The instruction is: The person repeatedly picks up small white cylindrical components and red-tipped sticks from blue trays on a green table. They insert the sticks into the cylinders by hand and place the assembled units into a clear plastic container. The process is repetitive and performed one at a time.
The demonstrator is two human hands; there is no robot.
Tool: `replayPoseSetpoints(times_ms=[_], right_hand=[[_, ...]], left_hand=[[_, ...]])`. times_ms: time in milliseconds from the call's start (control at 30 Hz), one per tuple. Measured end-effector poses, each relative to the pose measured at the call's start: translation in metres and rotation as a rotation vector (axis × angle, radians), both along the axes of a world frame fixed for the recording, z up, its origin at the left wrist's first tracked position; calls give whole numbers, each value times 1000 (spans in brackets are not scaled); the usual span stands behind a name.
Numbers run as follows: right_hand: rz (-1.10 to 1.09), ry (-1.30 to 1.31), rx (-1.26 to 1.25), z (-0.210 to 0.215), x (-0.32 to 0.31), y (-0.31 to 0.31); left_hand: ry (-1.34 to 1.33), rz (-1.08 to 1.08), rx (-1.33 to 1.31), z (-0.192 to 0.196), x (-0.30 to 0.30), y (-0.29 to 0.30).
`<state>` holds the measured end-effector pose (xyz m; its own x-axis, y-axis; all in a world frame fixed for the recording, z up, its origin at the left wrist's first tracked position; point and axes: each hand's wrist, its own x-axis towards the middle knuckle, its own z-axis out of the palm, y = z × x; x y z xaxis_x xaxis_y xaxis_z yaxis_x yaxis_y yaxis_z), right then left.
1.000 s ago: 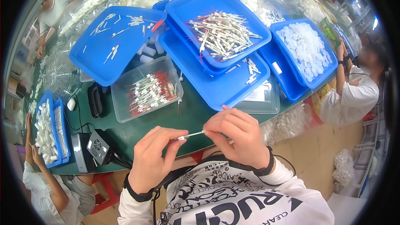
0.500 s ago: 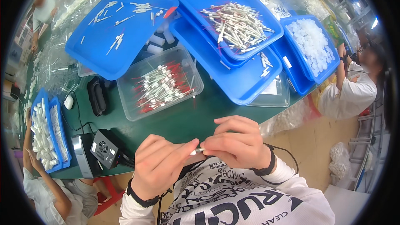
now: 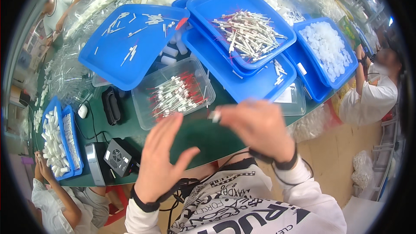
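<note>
My left hand (image 3: 161, 160) is open, thumb and fingers spread, over the green table's near edge. My right hand (image 3: 262, 125) is smeared by motion; its thumb and fingertips pinch a small white piece (image 3: 215, 115). What else that piece consists of is too blurred to tell. Just beyond both hands stands a see-through plastic box (image 3: 144, 122) with many thin white rods with red wires (image 3: 178, 96) in it. A blue tray (image 3: 208, 11) at the back right carries a heap of similar white rods (image 3: 251, 34), stacked over another blue tray (image 3: 247, 87).
A blue tray (image 3: 117, 56) with scattered rods tilts at the back left. White round pieces (image 3: 327, 50) fill a tray at right. A black case (image 3: 111, 106), a black box with a fan (image 3: 120, 156) and a white mouse (image 3: 82, 111) lie left. Co-workers sit at both sides.
My hands have parted. The left has let go and opened; the right has moved forward toward the see-through box with the small white piece.
</note>
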<state>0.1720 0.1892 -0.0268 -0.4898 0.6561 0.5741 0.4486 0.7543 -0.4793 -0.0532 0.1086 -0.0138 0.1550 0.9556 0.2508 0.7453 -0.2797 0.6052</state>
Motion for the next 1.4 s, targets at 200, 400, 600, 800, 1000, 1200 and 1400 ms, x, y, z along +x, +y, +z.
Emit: replayPoseSetpoints(times_ms=[200, 400, 600, 800, 1000, 1200, 1400], right_hand=[[-241, 18, -131, 8, 45, 124], [-158, -189, 103, -12, 42, 184], [-172, 95, -107, 18, 71, 143], [-211, -263, -435, -12, 110, 101], [-365, -294, -285, -36, 86, 103], [-397, -252, -72, -22, 87, 78], [-113, 194, -459, 29, 59, 4]], left_hand=[[94, 134, 97, -26, -5, 53], [93, 277, -122, -36, -1, 84], [226, 310, -155, -40, -11, 88], [196, 351, 49, -46, -8, 84], [-157, 485, 147, -36, -7, 78], [-771, 428, 52, -20, 0, 59], [-1066, 161, -133, 17, 30, 12]])
